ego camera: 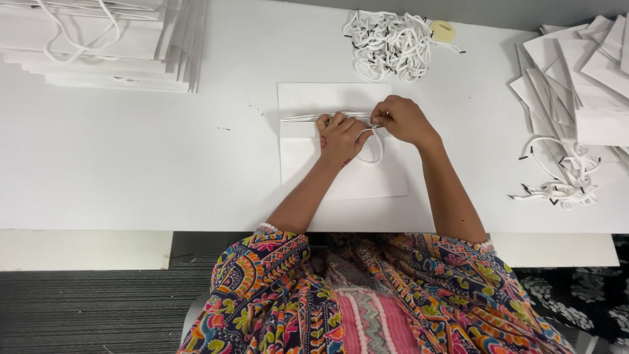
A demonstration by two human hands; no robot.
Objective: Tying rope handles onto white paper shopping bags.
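Pinched shut on the white cord handle [373, 141], both hands work at the top edge of a flat white paper bag [344, 167] lying mid-table. Left hand [341, 136] presses down on the bag's folded upper band, fingers curled, thumb side holding one end of the cord against the paper. Right hand [401, 120] grips the cord's other end narrow between thumb and fingertips, right at the bag's rim; the exact fingertip contact is hidden by the knuckles. Cord hangs as a loop between the two hands, draped over the bag's front.

Step in hand, as I judge it: fitting the cord handle into the bag's upper edge, one end being fed or seated. Next move likely calls for a firm hold on the bag so it doesn't slide, and a fine pull on the cord end so the loop evens out.

Around: pile of loose white cords with black tips [388, 44] at the far edge, just behind the bag; a stack of finished bags [111, 46] far left; flat unhandled bags [583, 78] far right with a few more cords [560, 177] near them. White table [131, 164] under everything.
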